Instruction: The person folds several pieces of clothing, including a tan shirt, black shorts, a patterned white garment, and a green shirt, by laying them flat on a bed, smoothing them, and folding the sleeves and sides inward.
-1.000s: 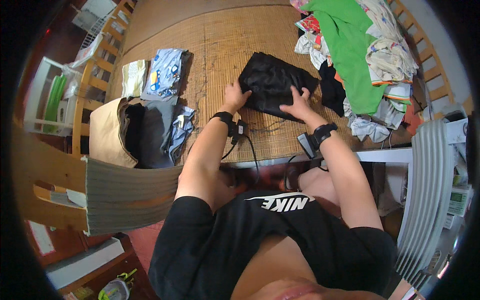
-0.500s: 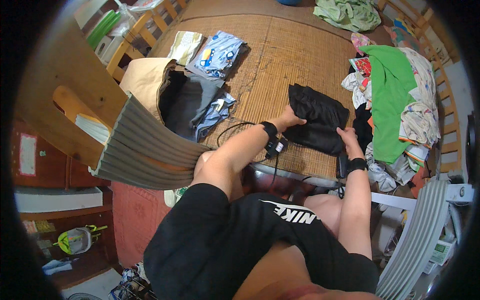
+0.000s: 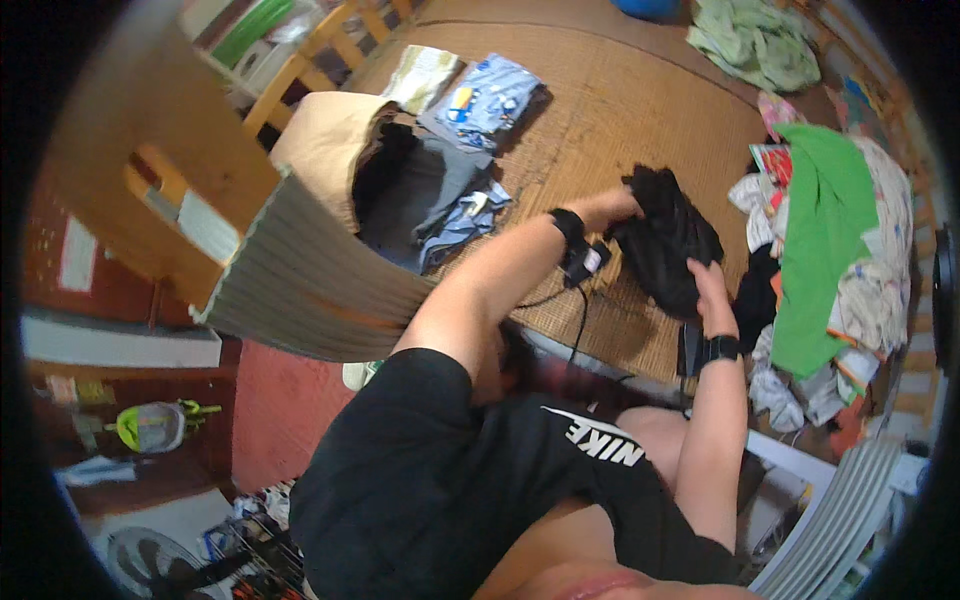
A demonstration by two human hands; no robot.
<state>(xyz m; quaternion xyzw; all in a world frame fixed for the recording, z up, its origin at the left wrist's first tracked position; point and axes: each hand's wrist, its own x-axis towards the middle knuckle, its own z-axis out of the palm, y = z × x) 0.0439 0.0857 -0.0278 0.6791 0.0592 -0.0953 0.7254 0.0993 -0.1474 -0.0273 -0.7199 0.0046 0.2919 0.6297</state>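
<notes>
A dark black garment (image 3: 672, 240), bunched and creased, is held between my two hands over the woven mat (image 3: 590, 130). My left hand (image 3: 618, 204) grips its left side, the fingers mostly hidden in the cloth. At its lower right edge my right hand (image 3: 708, 284) has hold of it, thumb on top. The exact kind of garment cannot be made out. Below my left wrist lies a small black device (image 3: 586, 262) with a pale label and a cable. Next to my right wrist is a black box-like object (image 3: 690, 350).
To the left lie dark grey folded clothes (image 3: 425, 195), a tan folded cloth (image 3: 325, 150), a blue printed garment (image 3: 490, 100) and a pale patterned cloth (image 3: 420, 78). A heap with a green cloth (image 3: 825, 250) fills the right side. A wooden bed rail (image 3: 300, 85) borders the mat.
The black garment has gone from lying flat and neatly folded to bunched up in my hands. The whole view has shifted and tilted somewhat.
</notes>
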